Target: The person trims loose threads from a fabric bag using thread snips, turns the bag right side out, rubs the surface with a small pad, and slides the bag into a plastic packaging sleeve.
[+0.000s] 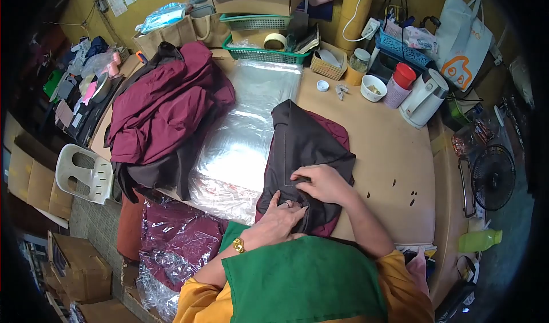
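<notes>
A folded black garment with maroon lining [291, 134] lies on the tan table in front of me. My left hand [277, 219] rests on its lower part, fingers spread over the fabric. Just above and to the right, my right hand [320, 184] has its fingers curled down at the black cloth; whether they pinch it is hard to make out. Left of the garment lies a stack of clear plastic bags [237, 134]. A heap of maroon and black garments [166, 100] sits further left.
Green baskets [260, 54] stand at the back, beside a woven basket [330, 65], a jar [359, 61], a white bowl [373, 87] and a kettle [422, 98]. Below the table's left part are bagged maroon garments [177, 237]. A white plastic chair [84, 174] stands left.
</notes>
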Tool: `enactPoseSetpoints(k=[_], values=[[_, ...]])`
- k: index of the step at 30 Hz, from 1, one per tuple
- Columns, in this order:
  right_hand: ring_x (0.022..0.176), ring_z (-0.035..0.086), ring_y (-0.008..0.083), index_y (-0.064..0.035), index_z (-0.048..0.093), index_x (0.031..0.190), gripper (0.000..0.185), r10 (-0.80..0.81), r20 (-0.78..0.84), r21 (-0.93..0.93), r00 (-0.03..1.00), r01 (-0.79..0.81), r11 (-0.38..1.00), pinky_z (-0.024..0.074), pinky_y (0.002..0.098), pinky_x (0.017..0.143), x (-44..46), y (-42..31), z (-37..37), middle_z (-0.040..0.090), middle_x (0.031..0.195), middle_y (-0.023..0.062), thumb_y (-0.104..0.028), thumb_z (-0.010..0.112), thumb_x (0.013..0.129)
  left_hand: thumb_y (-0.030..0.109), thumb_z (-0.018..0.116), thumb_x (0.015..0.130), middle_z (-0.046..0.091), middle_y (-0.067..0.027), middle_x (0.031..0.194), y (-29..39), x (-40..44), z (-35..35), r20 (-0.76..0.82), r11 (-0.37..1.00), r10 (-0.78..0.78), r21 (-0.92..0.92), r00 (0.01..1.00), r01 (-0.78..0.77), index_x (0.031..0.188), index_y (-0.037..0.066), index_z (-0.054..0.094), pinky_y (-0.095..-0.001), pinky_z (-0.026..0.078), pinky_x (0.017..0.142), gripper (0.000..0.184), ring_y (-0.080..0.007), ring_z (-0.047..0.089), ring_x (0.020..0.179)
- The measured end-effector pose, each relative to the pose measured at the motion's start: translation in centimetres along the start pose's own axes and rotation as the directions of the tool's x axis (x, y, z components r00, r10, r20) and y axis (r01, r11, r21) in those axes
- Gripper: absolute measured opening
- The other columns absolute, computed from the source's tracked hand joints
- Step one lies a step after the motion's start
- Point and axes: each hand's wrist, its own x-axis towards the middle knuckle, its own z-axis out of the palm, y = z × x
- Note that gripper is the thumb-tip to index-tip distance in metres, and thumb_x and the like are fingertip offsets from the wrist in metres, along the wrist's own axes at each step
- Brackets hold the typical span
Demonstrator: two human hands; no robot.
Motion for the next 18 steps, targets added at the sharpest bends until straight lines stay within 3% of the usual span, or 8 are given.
enactPoseSetpoints(k=[3, 5, 6, 8, 9, 12, 18], values=[[0.100, 0.064, 0.0364, -0.0082, 0.061, 0.114, 0.033, -0.025, -0.064, -0.132, 0.998, 0.016, 0.991, 0.0508, 0.0449, 0.086, 0.2, -0.1, 0.9, 0.067, 0.110, 0.0148, -0.021, 0.068, 0.084, 0.043, 0.068, 0.083, 0.057, -0.0159, 0.116, 0.2, 0.5, -0.2, 0.119, 0.994, -0.010, 0.111, 0.993, -0.003, 0.106, -0.002, 0.066, -0.0650, 0.024, 0.110, 0.050, -0.0308, 0.051, 0.120], [0.100, 0.063, 0.0367, -0.0103, 0.057, 0.116, 0.034, 0.061, -0.180, 0.054, 0.982, -0.052, 0.997, 0.0504, 0.0464, 0.083, -0.2, -0.1, 1.4, 0.063, 0.110, 0.0127, -0.023, 0.067, 0.086, 0.047, 0.068, 0.081, 0.055, -0.0127, 0.104, -0.3, 0.0, 1.3, -0.019, 0.972, 0.061, 0.227, 0.998, -0.055, 0.097, 0.002, 0.070, -0.0640, 0.027, 0.109, 0.049, -0.0294, 0.054, 0.109], [0.100, 0.063, 0.0367, -0.0103, 0.057, 0.116, 0.034, 0.065, -0.171, 0.057, 0.983, -0.056, 0.997, 0.0504, 0.0464, 0.083, -0.7, -0.1, 1.6, 0.063, 0.110, 0.0127, -0.023, 0.067, 0.086, 0.047, 0.068, 0.081, 0.055, -0.0127, 0.104, -0.3, -0.2, 1.6, -0.018, 0.975, 0.055, 0.218, 0.998, -0.050, 0.097, 0.002, 0.070, -0.0640, 0.027, 0.109, 0.049, -0.0294, 0.054, 0.109], [0.095, 0.063, 0.0347, -0.0087, 0.059, 0.111, 0.028, -0.049, -0.259, -0.105, 0.965, 0.022, 0.994, 0.0503, 0.0455, 0.081, -1.7, -0.2, 1.8, 0.058, 0.102, 0.0105, -0.022, 0.067, 0.087, 0.048, 0.061, 0.085, 0.055, -0.0137, 0.104, -0.6, -0.4, 1.8, -0.103, 0.988, 0.093, 0.133, 0.990, -0.079, 0.086, -0.001, 0.068, -0.0636, 0.025, 0.110, 0.050, -0.0302, 0.052, 0.107], [0.087, 0.063, 0.0327, -0.0073, 0.060, 0.108, 0.027, -0.057, -0.256, -0.111, 0.965, 0.030, 0.993, 0.0503, 0.0440, 0.077, -2.1, -0.7, 1.9, 0.055, 0.099, 0.0087, -0.017, 0.070, 0.084, 0.048, 0.061, 0.085, 0.055, -0.0137, 0.104, -0.6, -0.4, 1.7, -0.101, 0.989, 0.089, 0.126, 0.991, -0.076, 0.086, -0.001, 0.068, -0.0636, 0.025, 0.110, 0.050, -0.0302, 0.052, 0.107], [0.085, 0.063, 0.0312, -0.0066, 0.061, 0.105, 0.028, -0.094, -0.309, -0.221, 0.946, 0.025, 0.975, 0.0504, 0.0421, 0.075, -3.1, -0.5, 3.2, 0.055, 0.099, 0.0079, -0.013, 0.072, 0.080, 0.048, 0.062, 0.084, 0.054, -0.0133, 0.103, -0.5, -0.4, 1.6, -0.109, 0.990, 0.087, 0.121, 0.990, -0.073, 0.081, -0.001, 0.068, -0.0632, 0.024, 0.111, 0.049, -0.0301, 0.052, 0.108], [0.084, 0.063, 0.0302, -0.0072, 0.063, 0.100, 0.027, -0.038, -0.375, -0.188, 0.926, -0.036, 0.982, 0.0506, 0.0413, 0.074, -3.1, -0.8, 4.0, 0.057, 0.099, 0.0079, -0.011, 0.075, 0.076, 0.049, 0.064, 0.082, 0.055, -0.0134, 0.103, -0.7, -0.5, 1.7, -0.143, 0.992, 0.103, 0.084, 0.984, -0.091, 0.076, 0.000, 0.068, -0.0623, 0.023, 0.111, 0.050, -0.0299, 0.052, 0.108]])
